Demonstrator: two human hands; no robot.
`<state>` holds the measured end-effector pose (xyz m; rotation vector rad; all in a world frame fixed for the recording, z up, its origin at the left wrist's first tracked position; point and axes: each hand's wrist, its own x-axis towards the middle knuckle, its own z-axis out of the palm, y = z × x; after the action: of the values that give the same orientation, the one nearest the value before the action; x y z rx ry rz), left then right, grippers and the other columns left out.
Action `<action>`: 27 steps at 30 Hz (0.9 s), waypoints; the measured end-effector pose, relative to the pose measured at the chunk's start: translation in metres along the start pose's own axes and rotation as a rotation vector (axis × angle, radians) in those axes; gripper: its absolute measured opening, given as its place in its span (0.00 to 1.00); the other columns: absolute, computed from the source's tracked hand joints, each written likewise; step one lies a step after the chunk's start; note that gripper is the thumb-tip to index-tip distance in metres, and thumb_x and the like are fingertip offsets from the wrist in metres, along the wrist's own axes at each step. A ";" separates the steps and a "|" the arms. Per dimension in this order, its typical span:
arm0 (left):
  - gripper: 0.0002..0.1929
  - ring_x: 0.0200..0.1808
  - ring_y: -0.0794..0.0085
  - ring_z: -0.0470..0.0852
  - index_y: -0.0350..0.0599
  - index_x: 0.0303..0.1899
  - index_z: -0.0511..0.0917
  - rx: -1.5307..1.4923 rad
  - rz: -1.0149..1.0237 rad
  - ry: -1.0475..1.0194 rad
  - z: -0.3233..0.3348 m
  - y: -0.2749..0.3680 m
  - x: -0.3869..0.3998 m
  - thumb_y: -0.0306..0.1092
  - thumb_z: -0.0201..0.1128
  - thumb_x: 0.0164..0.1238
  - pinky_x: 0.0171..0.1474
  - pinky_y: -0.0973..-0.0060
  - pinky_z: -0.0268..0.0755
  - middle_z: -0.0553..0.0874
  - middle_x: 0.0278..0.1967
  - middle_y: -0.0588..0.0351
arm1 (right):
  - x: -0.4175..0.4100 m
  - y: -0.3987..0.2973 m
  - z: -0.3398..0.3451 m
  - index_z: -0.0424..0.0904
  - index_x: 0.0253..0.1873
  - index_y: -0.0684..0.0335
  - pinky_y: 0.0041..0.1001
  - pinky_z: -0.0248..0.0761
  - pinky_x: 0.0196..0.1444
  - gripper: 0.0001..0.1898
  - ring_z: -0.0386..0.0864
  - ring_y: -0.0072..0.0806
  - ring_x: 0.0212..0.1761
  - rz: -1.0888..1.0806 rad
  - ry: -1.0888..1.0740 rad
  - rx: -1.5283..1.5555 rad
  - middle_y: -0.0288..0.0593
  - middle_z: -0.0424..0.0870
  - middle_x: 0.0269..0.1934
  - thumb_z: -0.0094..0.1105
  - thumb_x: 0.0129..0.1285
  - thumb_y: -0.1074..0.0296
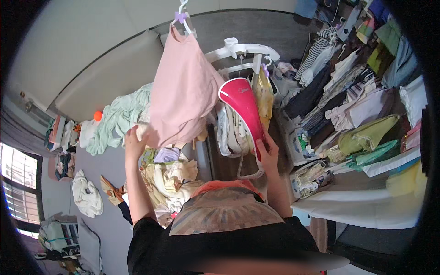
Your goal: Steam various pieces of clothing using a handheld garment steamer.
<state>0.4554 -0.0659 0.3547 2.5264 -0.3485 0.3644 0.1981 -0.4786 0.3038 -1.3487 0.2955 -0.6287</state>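
A pink sleeveless garment (185,86) hangs in front of me from a white hanger (184,22) with a purple clip. My left hand (135,142) is at its lower left edge; whether the fingers pinch the cloth cannot be told. My right hand (268,151) is closed around the handle of a red and white Midea handheld garment steamer (242,101), whose head points up beside the garment's right side. From the handle's lower end a pale ribbed hose (252,176) curves away. Behind the steamer stands a white hanging frame (244,50) with a yellow garment (264,99) on it.
A bed (113,161) on the left holds a mint-green cloth (120,117), a white bundle (86,194) and a heap of clothes (175,175) close to my body. Folded light garments (233,134) hang below the frame. Racks of clothes (343,96) and a clear bin (311,178) stand right.
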 end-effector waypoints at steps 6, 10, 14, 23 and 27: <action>0.17 0.53 0.59 0.83 0.42 0.55 0.82 -0.243 0.144 0.023 -0.014 0.159 0.028 0.36 0.69 0.66 0.50 0.65 0.79 0.85 0.50 0.46 | 0.005 -0.001 -0.020 0.67 0.75 0.64 0.19 0.74 0.40 0.26 0.78 0.16 0.38 -0.063 0.033 -0.048 0.39 0.83 0.56 0.55 0.74 0.73; 0.10 0.51 0.64 0.84 0.41 0.45 0.85 -0.425 0.505 -0.002 -0.020 0.260 0.036 0.22 0.65 0.63 0.48 0.64 0.77 0.87 0.43 0.53 | 0.007 0.003 -0.049 0.65 0.76 0.63 0.22 0.76 0.34 0.26 0.81 0.22 0.32 0.006 0.099 0.055 0.45 0.85 0.48 0.53 0.76 0.67; 0.11 0.55 0.56 0.81 0.39 0.44 0.84 -0.295 1.076 0.044 -0.003 0.359 0.058 0.20 0.62 0.61 0.59 0.63 0.73 0.87 0.48 0.53 | 0.004 -0.009 -0.067 0.62 0.76 0.64 0.25 0.76 0.28 0.28 0.82 0.27 0.26 0.084 0.190 0.159 0.49 0.86 0.41 0.52 0.77 0.61; 0.10 0.50 0.67 0.83 0.54 0.40 0.90 0.901 0.849 -0.012 0.097 0.424 0.107 0.39 0.62 0.63 0.51 0.73 0.71 0.89 0.39 0.60 | -0.010 -0.005 -0.108 0.62 0.76 0.65 0.26 0.77 0.29 0.29 0.82 0.27 0.27 0.015 0.344 0.178 0.50 0.86 0.41 0.52 0.77 0.58; 0.07 0.47 0.63 0.82 0.51 0.34 0.88 0.841 0.757 -0.039 0.104 0.415 0.103 0.36 0.64 0.59 0.50 0.69 0.72 0.87 0.37 0.57 | -0.021 -0.003 -0.117 0.62 0.76 0.64 0.26 0.78 0.28 0.28 0.82 0.28 0.27 0.045 0.408 0.186 0.50 0.86 0.41 0.52 0.77 0.59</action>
<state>0.4368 -0.4775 0.5079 3.0952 -1.4309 0.8943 0.1173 -0.5618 0.2782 -1.0260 0.5800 -0.8709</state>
